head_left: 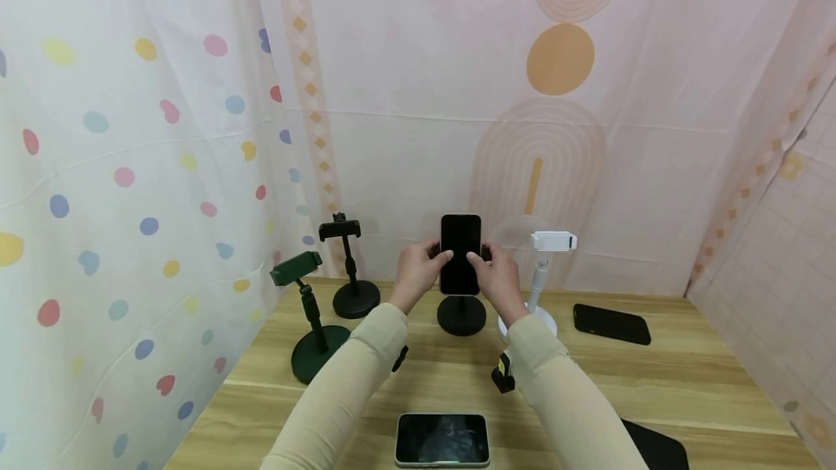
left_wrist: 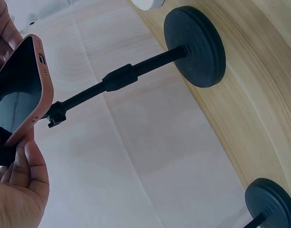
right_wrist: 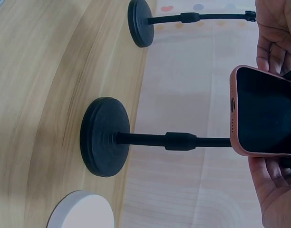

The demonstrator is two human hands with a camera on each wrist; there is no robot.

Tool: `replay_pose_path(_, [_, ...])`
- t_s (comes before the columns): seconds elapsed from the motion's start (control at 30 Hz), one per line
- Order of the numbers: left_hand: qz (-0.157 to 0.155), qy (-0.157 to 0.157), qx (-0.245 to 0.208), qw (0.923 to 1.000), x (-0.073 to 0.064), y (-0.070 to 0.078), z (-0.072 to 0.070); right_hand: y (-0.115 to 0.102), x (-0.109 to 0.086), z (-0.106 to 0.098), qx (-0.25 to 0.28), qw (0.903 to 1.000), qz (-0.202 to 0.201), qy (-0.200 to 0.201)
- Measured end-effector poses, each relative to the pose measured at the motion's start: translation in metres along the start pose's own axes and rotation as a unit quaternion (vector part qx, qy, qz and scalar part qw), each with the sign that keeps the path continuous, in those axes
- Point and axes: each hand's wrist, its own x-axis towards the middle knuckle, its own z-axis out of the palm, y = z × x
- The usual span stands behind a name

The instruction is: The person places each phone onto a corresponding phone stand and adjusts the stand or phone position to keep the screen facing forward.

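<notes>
An upright phone (head_left: 460, 252) in a pink case (right_wrist: 233, 126) stands at the top of a black phone stand (head_left: 461, 316). My left hand (head_left: 418, 272) holds its left edge, thumb on the screen and fingers round the side. On the opposite edge my right hand (head_left: 501, 280) grips the same way, its thumb also on the screen. Dark ends of the stand's clamp (left_wrist: 4, 154) show at the phone's sides, beside the fingers. Most of the clamp is hidden behind the phone. The stand's pole (left_wrist: 119, 78) runs down to a round base (right_wrist: 105, 137).
Left stand a green phone stand (head_left: 320, 350) and another black phone stand (head_left: 355, 299). A white phone stand (head_left: 538, 281) is right of my right hand. Phones lie at the front (head_left: 442, 439) and back right (head_left: 612, 324); a dark flat object (head_left: 660, 444) is partly behind my sleeve.
</notes>
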Motion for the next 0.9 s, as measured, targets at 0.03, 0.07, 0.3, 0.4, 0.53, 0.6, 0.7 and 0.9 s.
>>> replay_pose_path(0.03, [0.000, -0.001, 0.001, 1.0000, 0.0002, 0.0002, -0.0002, 0.0002, 0.0000, 0.0001, 0.000, 1.0000, 0.001, -0.001])
replay_pose_path(0.07, [-0.001, -0.002, 0.001, 1.0000, 0.0003, 0.0003, -0.0004, 0.0001, -0.0001, 0.0002, 0.001, 1.0000, 0.001, -0.001])
replay_pose_path(0.3, [-0.002, -0.011, -0.008, 0.9999, -0.0003, 0.0004, -0.0014, 0.0008, -0.0007, -0.0003, 0.007, 1.0000, 0.005, -0.006])
replay_pose_path(0.4, [0.003, -0.013, -0.014, 0.9998, -0.0014, -0.0005, -0.0012, 0.0015, -0.0008, -0.0004, 0.008, 0.9999, 0.003, -0.008])
replay_pose_path(0.53, [0.009, -0.012, -0.022, 0.9996, -0.0035, -0.0008, -0.0016, 0.0021, -0.0009, 0.0000, 0.012, 0.9999, 0.005, -0.011])
replay_pose_path(0.6, [0.013, -0.011, -0.023, 0.9996, -0.0040, -0.0012, -0.0014, 0.0026, -0.0012, 0.0001, 0.014, 0.9998, 0.004, -0.012])
replay_pose_path(0.7, [0.015, -0.012, -0.023, 0.9996, -0.0049, -0.0020, -0.0014, 0.0036, -0.0018, 0.0001, 0.017, 0.9998, 0.004, -0.013])
replay_pose_path(0.9, [0.016, -0.017, -0.032, 0.9992, -0.0073, -0.0029, -0.0014, 0.0050, -0.0025, -0.0003, 0.014, 0.9998, -0.007, -0.013])
